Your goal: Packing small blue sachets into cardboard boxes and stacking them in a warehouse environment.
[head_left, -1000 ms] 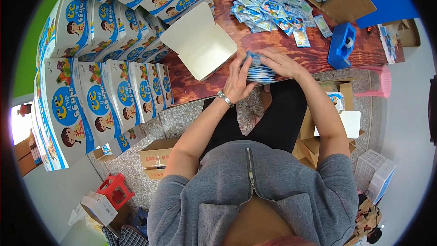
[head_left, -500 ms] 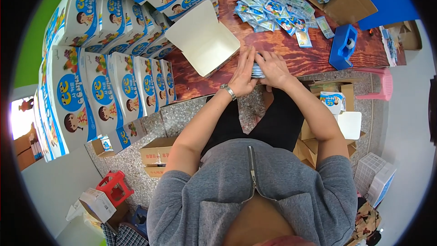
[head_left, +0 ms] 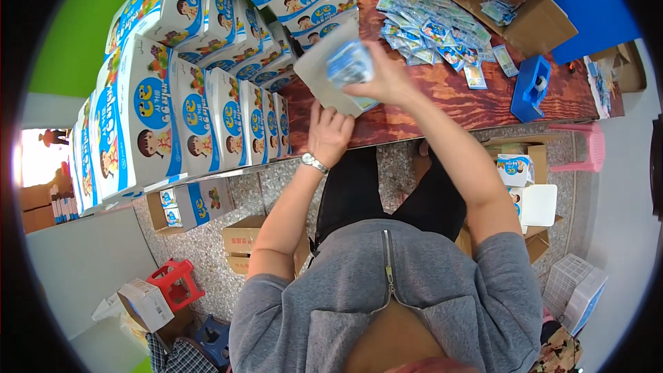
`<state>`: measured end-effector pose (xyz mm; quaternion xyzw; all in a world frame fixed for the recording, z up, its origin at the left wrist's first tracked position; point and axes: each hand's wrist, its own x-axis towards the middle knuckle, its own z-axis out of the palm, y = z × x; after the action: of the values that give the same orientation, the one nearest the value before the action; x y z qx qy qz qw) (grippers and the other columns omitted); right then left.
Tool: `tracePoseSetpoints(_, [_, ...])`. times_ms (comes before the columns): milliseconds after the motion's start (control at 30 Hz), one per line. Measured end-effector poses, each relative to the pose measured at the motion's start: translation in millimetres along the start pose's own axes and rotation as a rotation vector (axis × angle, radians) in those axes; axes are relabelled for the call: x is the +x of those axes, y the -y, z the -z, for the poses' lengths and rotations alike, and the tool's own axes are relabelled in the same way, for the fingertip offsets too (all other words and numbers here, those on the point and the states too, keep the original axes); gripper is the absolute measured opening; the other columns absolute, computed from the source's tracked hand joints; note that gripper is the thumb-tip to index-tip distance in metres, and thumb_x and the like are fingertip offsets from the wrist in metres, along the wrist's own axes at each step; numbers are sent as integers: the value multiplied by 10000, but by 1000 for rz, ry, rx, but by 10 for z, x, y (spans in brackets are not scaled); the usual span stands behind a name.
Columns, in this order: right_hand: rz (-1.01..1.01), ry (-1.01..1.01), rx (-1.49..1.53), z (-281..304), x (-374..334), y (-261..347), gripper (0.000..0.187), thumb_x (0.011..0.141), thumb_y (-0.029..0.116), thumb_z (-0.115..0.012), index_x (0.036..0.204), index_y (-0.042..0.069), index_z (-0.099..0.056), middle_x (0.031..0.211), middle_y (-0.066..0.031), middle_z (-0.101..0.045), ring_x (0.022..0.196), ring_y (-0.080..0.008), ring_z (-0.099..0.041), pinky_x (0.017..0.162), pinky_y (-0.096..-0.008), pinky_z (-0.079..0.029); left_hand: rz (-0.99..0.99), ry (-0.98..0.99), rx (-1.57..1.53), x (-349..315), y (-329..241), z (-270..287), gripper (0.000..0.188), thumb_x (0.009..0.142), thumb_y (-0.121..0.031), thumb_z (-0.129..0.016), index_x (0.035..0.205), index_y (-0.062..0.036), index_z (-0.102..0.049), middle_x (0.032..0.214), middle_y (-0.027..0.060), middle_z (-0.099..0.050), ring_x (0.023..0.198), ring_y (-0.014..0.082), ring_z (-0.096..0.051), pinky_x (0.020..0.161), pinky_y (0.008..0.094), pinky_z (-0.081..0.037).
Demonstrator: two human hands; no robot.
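1. As I look on, the right hand is closed around a bundle of blue-and-white sachets, gripping it from the right; the bundle is blurred.

2. That bundle sits over the pale interior of an open white box, and I can't tell from here whether it is inside or just above.

3. The left hand, with a metal watch at its wrist, has its fingers bent at the box's near edge; whether it grips the box, I can't tell.

4. The box is on the reddish wooden table, just beside the stacked printed boxes on the left.

5. Farther back lies a loose pile of sachets, near an open cardboard box; a blue tape dispenser stands to the right.
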<state>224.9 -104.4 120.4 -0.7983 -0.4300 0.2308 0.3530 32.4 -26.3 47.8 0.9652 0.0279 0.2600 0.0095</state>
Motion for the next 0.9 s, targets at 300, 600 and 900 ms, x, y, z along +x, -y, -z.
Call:
tracePoseSetpoints(300, [-4, -27, -706, -860, 154, -351, 902, 764, 400, -761, 1504, 162, -302, 1247, -273, -543, 1203, -487, -513, 992, -537, -426, -51, 20, -66, 89, -290, -215, 274, 703, -100, -608, 958, -22, -672, 822, 47, -559, 830, 220, -553, 830, 380, -459])
tracePoseSetpoints(600, [197, -53, -105, 83, 80, -429, 406, 867, 320, -679, 1225, 130, -654, 1214, -173, -639, 1061, -338, -646, 913, -429, -518, -78, -56, -1, 4, -108, -85, 298, 763, -128, -614, 1054, -86, -660, 830, 37, -546, 804, 210, -546, 796, 395, -457])
tracePoseSetpoints(900, [-20, -24, -740, 415, 360, -1518, 713, 903, 345, -682, 1501, 449, -309, 1615, -85, -211, 1451, -474, -204, 1042, -708, -348, -13, -28, 25, -17, 49, 39, 249, 770, -78, -687, 1019, -93, -706, 830, 20, -580, 803, 215, -567, 764, 388, -449])
